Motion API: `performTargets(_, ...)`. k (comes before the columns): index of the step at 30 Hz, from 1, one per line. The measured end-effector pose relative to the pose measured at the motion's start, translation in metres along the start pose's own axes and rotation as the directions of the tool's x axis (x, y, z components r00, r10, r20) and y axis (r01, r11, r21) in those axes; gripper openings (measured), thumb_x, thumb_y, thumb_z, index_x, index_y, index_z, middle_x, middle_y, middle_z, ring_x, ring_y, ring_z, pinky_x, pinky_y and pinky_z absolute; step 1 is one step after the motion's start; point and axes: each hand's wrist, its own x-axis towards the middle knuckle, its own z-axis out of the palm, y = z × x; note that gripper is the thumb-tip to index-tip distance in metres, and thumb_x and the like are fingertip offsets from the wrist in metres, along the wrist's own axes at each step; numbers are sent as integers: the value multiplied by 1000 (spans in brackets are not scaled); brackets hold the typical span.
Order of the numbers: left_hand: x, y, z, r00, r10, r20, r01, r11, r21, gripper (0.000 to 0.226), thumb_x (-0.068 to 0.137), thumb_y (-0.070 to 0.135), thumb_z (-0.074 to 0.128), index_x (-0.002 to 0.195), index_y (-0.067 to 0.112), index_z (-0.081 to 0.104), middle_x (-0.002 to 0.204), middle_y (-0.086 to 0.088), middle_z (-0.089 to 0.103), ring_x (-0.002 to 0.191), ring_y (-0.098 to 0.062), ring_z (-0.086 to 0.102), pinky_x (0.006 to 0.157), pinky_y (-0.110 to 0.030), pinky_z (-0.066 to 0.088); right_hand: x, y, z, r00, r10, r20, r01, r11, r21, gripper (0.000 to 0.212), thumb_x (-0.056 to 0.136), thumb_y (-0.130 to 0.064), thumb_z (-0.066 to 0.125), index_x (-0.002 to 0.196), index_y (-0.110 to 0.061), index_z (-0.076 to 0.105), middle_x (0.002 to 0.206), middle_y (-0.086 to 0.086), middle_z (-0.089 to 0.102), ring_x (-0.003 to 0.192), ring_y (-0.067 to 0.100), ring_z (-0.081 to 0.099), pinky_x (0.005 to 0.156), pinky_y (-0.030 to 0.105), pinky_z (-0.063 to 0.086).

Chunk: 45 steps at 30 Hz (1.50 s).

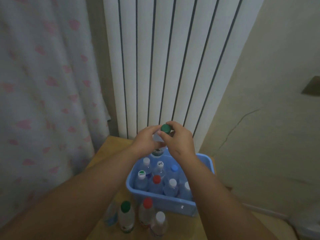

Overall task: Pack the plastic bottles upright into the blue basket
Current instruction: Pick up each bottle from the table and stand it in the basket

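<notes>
Surroundings: a curtain (43, 84) with a pink pattern hangs at the left, a white ribbed radiator (164, 66) stands behind the bench (110, 149), and a cracked wall (259, 135) closes the right side. The blue basket (164, 203) sits on the bench toward its right edge. Seven packed bottles (156, 180) are visible upright inside it, with caps white, blue, red and green-and-white, and they fill most of the interior. The right forearm crosses over the basket's right side and hides part of it. Four loose bottles (125, 217) stand on the bench just in front of the basket's near wall, caps green, red and white; the leftmost is too blurred to read. The held bottle (158, 138) is above the basket's far-left corner, cap uppermost, clear of the bench. It is clear plastic with a label low on the body and a green cap (165, 128). The left hand (144, 142) grips the body with curled fingers; the right hand (181, 142) pinches the cap between thumb and fingers.
</notes>
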Motion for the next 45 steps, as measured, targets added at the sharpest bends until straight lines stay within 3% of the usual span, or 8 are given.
performTargets(10,49,-70,1,992,-43,120,55,994,-94,52,80,17,75,125,35,58,115,10,67,104,-7,63,94,-36,54,48,28,60,994,106,42,-103,993,-62,35,85,-30,69,118,-19,62,94,-5,60,80,6,53,61,2,34)
performTargets(15,60,-111,12,980,-88,178,117,980,-162,48,80,9,73,116,37,59,115,4,69,106,-11,65,97,-39,53,63,55,95,983,148,104,-137,985,-105,27,86,-24,67,112,-19,64,93,-5,61,80,5,50,58,2,34)
performTargets(23,68,-148,23,973,-99,209,93,995,37,35,78,5,77,110,12,66,94,14,55,88,1,51,71,0,38,75,85,134,939,278,203,-246,955,-168,37,84,-29,67,119,-20,62,110,0,67,89,9,57,75,18,40)
performTargets(28,68,-160,35,955,-207,210,164,965,205,41,73,33,74,112,25,66,113,4,65,105,-17,61,90,-35,52,81,102,144,898,362,250,-278,908,-314,36,83,-41,66,114,-24,61,105,-1,68,96,17,62,73,24,42)
performTargets(31,68,-167,41,959,-228,166,120,862,492,34,76,46,67,107,34,64,115,9,64,111,-20,55,92,-34,46,83,110,155,861,411,300,-302,887,-348,31,82,-40,66,107,-22,61,101,0,68,95,19,62,74,24,42)
performTargets(34,69,-179,46,955,-242,174,103,816,569,32,81,50,60,109,35,63,122,10,60,118,-20,47,94,-36,38,82,119,162,825,454,337,-328,870,-369,25,81,-37,66,98,-20,59,98,1,67,93,19,62,75,27,45)
performTargets(41,74,-189,51,959,-247,139,129,818,561,38,84,45,59,118,29,63,129,8,55,123,-20,41,98,-33,34,80,128,164,803,449,392,-341,885,-316,21,83,-31,66,100,-20,61,94,-2,66,84,13,58,72,25,42)
performTargets(45,70,-191,43,967,-226,119,133,844,520,36,85,43,64,120,34,66,128,7,57,121,-21,46,102,-32,39,73,128,163,823,411,392,-326,907,-267,29,84,-29,66,113,-22,62,106,-1,68,96,15,63,81,24,46)
